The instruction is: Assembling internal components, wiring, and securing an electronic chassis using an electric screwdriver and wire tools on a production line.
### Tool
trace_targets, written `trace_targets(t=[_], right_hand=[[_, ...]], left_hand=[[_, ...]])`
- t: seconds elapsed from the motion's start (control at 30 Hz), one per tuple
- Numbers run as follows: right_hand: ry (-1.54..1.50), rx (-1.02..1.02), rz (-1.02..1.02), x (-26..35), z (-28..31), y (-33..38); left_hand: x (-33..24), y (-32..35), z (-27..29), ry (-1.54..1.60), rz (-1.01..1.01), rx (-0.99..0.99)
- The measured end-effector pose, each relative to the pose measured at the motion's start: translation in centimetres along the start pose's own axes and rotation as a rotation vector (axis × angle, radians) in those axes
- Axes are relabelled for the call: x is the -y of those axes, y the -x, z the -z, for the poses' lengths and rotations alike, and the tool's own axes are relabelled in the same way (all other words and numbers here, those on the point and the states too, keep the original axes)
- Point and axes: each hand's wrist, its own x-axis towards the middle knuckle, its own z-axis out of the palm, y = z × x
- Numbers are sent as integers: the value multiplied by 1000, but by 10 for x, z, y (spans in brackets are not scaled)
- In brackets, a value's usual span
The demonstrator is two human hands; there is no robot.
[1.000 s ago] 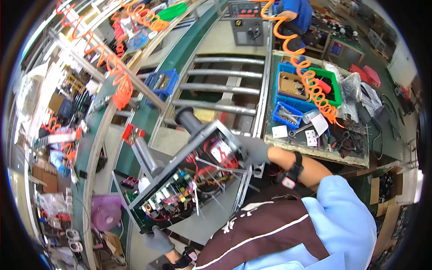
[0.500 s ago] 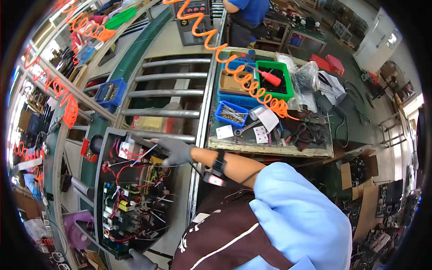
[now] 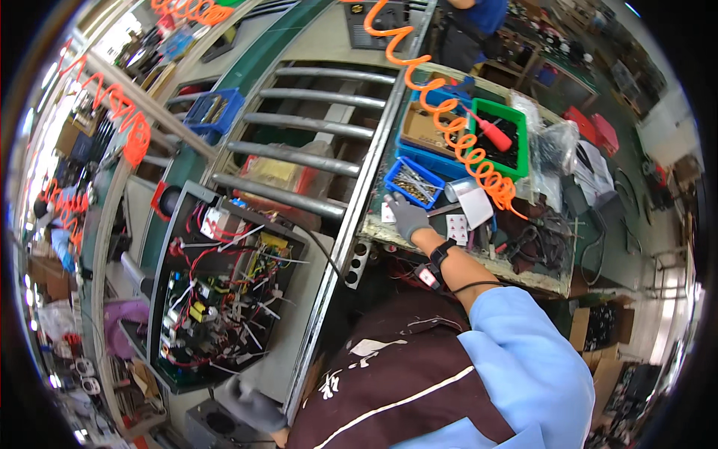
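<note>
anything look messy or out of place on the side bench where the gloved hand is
Somewhat. Beside the right hand, dark cables lie in a loose tangle on the bench, and white cards sit scattered at odd angles. An orange coiled hose drapes across the blue and green bins. Nothing looks spilled or broken.

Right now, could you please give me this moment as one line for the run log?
right hand: gloved, on bench by small blue screw bin | left hand: gloved, at near edge of open wired chassis | chassis on conveyor
</note>
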Motion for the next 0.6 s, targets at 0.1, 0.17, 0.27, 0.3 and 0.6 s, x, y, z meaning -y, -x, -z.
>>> trace_targets(t=[0.1, 0.17, 0.27, 0.3, 0.6], right_hand=[[0, 96, -70, 6, 2, -15], [-3, 134, -29, 5, 5, -16], [-322, 22, -104, 14, 10, -7], [-342, 36, -29, 23, 12, -5], [-1355, 720, 104, 134, 39, 54]], left_hand=[[-28, -10, -31, 321, 132, 497], [-38, -12, -56, 359, 114, 608], [-43, -13, -107, 561, 253, 833], [-44, -14, -124, 575, 310, 929], [-67, -15, -201, 1086, 804, 910]])
